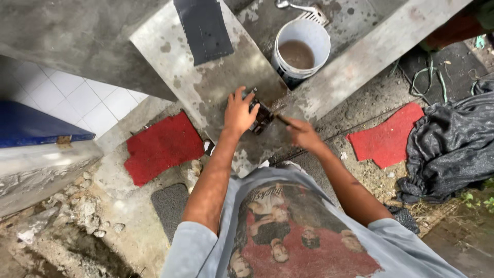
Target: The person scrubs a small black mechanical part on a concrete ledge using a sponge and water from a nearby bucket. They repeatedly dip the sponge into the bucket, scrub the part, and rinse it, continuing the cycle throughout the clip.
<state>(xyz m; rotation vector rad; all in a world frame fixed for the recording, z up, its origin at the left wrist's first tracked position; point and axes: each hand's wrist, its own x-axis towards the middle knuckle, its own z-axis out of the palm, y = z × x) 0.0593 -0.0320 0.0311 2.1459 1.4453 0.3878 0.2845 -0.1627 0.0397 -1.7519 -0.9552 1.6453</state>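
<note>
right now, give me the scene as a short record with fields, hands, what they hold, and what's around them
left hand: pressed on a small dark object, holding it on the concrete ledge
right hand: grips a thin brush-like tool, tip at the dark object
bucket: white bucket of murky brown water beyond the ledge
on the ledge: dark flat sheet
ground: two red mat pieces, grey mat, black cloth at right
unclear: what the dark object is
</note>
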